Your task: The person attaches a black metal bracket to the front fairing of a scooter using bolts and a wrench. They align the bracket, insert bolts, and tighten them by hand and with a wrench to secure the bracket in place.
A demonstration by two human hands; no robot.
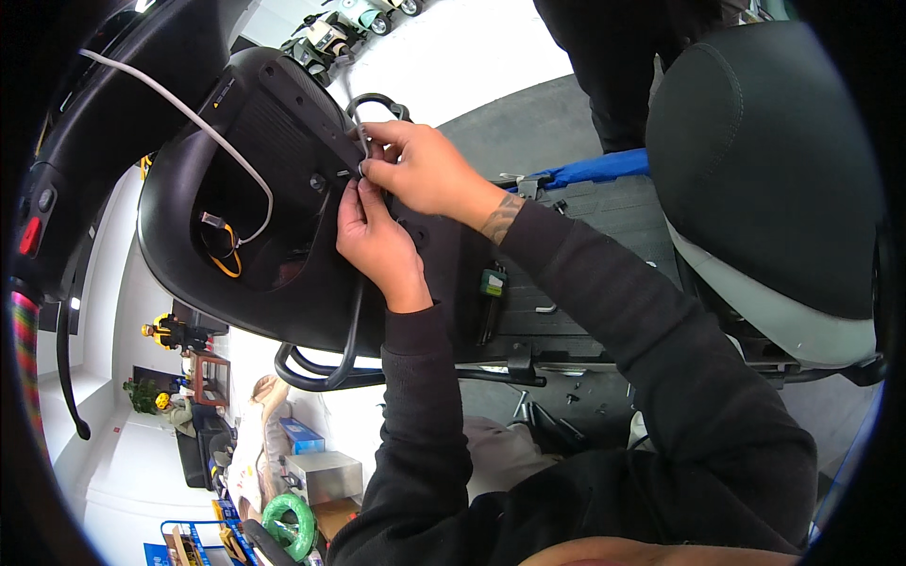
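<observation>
Item: right hand (429,170), farther of the two; thumb and forefinger drawn together, apparently clamped on a grey cable (359,118) at the right edge of a black scooter panel (283,104). Item: left hand (382,245), nearer; thumb and fingertips together at the same edge; whether anything lay between them could not be told. Item: pale cable (225,141), looped across the pocket at left, near a connector (212,220) and yellow lead (226,272). Handling note: the fine work seemed best done with one hand steadying the edge, the other guiding the grey cable without kinks or strain. Labels: yellow warning triangle (216,104) with white print, far left on the panel, too fine to read; green-and-black object (493,283), right of the left hand, marking illegible; no brand legible
</observation>
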